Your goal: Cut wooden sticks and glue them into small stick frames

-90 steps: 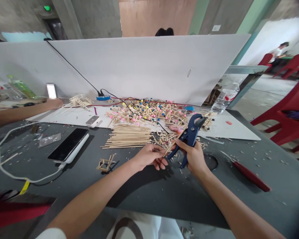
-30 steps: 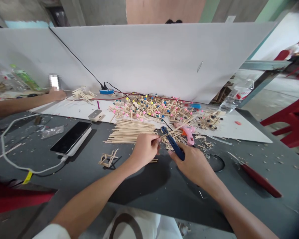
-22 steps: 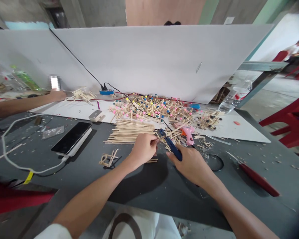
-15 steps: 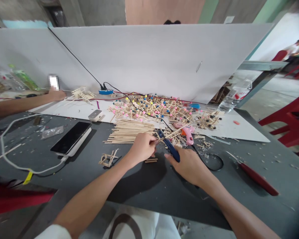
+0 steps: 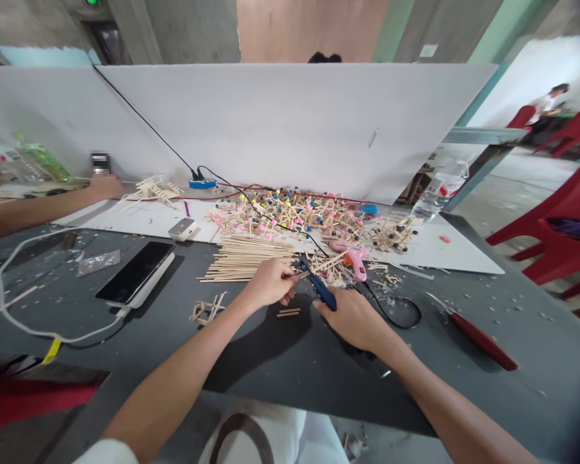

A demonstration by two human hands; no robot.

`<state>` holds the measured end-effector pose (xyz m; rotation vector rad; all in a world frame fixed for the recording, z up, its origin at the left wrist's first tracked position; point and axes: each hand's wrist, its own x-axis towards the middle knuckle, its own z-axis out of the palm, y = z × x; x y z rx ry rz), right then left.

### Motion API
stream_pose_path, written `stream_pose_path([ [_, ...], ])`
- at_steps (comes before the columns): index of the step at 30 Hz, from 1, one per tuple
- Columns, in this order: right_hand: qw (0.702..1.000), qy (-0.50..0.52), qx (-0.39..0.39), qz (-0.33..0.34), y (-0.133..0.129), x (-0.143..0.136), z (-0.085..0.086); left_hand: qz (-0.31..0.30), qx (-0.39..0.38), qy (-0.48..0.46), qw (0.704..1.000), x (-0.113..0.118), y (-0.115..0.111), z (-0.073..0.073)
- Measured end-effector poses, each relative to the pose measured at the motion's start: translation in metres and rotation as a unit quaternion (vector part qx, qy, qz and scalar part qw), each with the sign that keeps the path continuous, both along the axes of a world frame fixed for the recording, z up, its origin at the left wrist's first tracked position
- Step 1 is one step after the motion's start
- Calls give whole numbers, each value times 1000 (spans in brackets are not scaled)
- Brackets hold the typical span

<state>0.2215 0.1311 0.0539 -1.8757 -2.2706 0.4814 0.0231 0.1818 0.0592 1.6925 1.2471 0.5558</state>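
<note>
Cutters with dark blue handles sit in the right hand, whose fingers I see wrapped round the grip, the head pointing far and left. My view from the head camera puts the left hand just beside them, fingertips pinching a thin wooden stick that reaches right towards the cutter head. I cannot tell from here whether the blades touch it. Both hands are above the middle of the dark table.

Two short sticks lie on the near side of the left hand. Beyond that hand I make out a bundle of long sticks, lying roughly side by side, and farther off a heap of sticks with coloured balls. A pink glue gun lies just beyond the right hand, its black cord curling right. Farther right I see a red-handled tool.

On the left, a small stick frame stands near the left forearm, and past it a phone rests on a white block. At the far left, another person's hand holds a blurred-out device.
</note>
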Motion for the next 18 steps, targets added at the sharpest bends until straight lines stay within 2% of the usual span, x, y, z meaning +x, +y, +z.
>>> stream_pose_path([
  [3, 1000, 21, -8, -8, 5, 2, 2, 12, -6, -1, 1000, -5, 4, 1],
  [7, 999, 37, -10, -16, 8, 4, 4, 43, 102, 101, 989, -10, 6, 2],
  [10, 998, 53, -17, -15, 8, 4, 5, 13, 128, 181, 975, -9, 4, 0],
  [14, 997, 78, -25, -14, 6, 3, 7, -14, 145, 243, 959, -7, 3, -6],
  [18, 995, 93, -20, -11, 4, 1, 10, -25, 169, 222, 960, -8, 5, -2],
])
